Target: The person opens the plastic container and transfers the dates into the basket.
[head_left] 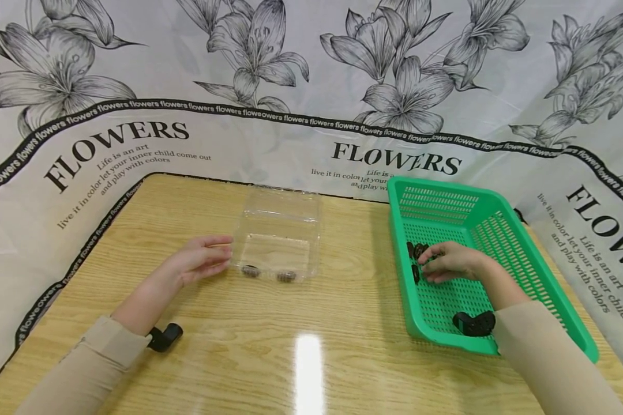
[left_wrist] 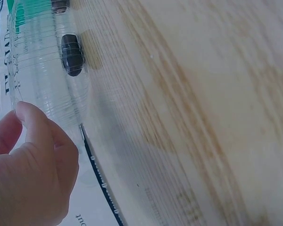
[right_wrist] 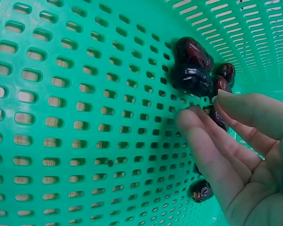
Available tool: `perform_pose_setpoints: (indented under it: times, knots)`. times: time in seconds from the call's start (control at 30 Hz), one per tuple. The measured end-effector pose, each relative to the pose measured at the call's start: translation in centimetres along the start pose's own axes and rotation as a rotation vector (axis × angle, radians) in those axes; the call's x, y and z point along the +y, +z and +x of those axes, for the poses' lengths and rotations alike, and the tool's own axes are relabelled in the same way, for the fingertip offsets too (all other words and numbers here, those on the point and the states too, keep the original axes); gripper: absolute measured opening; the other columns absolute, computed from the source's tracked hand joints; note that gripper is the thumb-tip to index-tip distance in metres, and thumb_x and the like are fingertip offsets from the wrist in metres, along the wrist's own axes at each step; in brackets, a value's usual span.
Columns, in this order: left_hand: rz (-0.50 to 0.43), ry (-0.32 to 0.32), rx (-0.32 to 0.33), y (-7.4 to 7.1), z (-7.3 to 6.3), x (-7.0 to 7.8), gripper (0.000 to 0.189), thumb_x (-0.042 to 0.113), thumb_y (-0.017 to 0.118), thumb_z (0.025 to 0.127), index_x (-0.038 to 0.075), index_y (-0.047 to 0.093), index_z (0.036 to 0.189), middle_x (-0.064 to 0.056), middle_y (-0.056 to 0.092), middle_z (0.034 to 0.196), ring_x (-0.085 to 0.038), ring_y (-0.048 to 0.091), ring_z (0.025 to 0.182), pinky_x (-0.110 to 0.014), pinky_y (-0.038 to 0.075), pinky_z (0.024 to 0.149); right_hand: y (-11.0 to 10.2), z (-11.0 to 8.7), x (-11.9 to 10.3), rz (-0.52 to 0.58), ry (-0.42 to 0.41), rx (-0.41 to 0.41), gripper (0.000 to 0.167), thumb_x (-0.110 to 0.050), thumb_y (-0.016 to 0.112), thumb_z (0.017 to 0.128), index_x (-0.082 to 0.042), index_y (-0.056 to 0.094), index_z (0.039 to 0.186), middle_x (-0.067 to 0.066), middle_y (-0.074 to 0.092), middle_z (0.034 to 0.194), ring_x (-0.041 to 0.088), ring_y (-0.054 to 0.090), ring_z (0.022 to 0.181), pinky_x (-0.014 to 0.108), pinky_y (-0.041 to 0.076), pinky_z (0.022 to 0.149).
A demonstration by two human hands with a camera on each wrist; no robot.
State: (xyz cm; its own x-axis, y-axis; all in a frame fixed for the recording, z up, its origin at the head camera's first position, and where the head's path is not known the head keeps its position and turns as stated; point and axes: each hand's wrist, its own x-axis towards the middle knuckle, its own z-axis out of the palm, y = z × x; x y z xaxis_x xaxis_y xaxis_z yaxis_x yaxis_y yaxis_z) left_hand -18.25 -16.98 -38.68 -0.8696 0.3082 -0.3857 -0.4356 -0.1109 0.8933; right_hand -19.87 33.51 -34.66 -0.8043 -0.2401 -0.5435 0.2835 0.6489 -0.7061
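Note:
A clear plastic box [head_left: 276,248] with its lid raised at the back stands left of centre on the table. Two dark dates [head_left: 250,271] lie along its near side; one date [left_wrist: 72,55] shows closely in the left wrist view. My left hand [head_left: 202,260] touches the box's left side with its fingertips. Inside the green basket [head_left: 404,288], my right hand [head_left: 454,263] reaches down beside a group of glossy, wrinkled dates [right_wrist: 193,70]. Its thumb and fingers stand apart, with dates behind them. Some dates are partly hidden by that hand.
The basket's tall slotted walls surround my right hand. A wooden table [head_left: 228,346] lies under everything, and a flower-printed cloth [head_left: 270,138] hangs behind it. Black devices [head_left: 166,337] sit at both wrists.

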Motion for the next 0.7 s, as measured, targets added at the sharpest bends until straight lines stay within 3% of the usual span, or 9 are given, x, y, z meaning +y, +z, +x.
perform_pose_setpoints:
  times: [0.17, 0.37, 0.5, 0.7]
  knots:
    - [0.006, 0.001, 0.003, 0.0, 0.0, 0.0, 0.058, -0.001, 0.052, 0.093, -0.006, 0.024, 0.144, -0.008, 0.051, 0.108, -0.009, 0.059, 0.086, -0.021, 0.052, 0.08, -0.1, -0.1, -0.1, -0.005, -0.004, 0.001, 0.03, -0.006, 0.058, 0.09, 0.009, 0.05, 0.114, 0.012, 0.063, 0.087, 0.021, 0.063, 0.077, 0.033, 0.056, 0.068]
    - [0.019, 0.006, 0.003, 0.0, 0.0, 0.0, 0.058, -0.001, 0.052, 0.093, -0.006, 0.024, 0.144, -0.008, 0.05, 0.109, -0.009, 0.058, 0.087, -0.02, 0.052, 0.079, -0.7, -0.7, -1.1, 0.029, -0.04, 0.025, 0.042, -0.01, 0.059, 0.091, 0.011, 0.043, 0.124, 0.013, 0.062, 0.098, 0.023, 0.063, 0.087, 0.038, 0.054, 0.079]
    - [0.024, 0.008, 0.005, 0.0, 0.0, 0.0, 0.058, -0.001, 0.052, 0.093, -0.006, 0.024, 0.143, -0.008, 0.051, 0.108, -0.009, 0.058, 0.086, -0.02, 0.052, 0.078, -1.2, -1.3, -2.7, 0.078, -0.089, 0.049, 0.048, -0.012, 0.061, 0.091, 0.011, 0.04, 0.128, 0.011, 0.064, 0.098, 0.022, 0.064, 0.09, 0.038, 0.054, 0.082]
    - [0.02, 0.005, 0.008, 0.1, -0.1, 0.1, 0.057, -0.002, 0.051, 0.093, -0.007, 0.024, 0.143, -0.008, 0.051, 0.107, -0.009, 0.058, 0.085, -0.02, 0.052, 0.08, -1.4, -1.9, -6.3, 0.117, -0.182, 0.085, 0.038, -0.011, 0.062, 0.09, 0.002, 0.047, 0.122, 0.003, 0.067, 0.094, 0.019, 0.065, 0.09, 0.034, 0.054, 0.082]
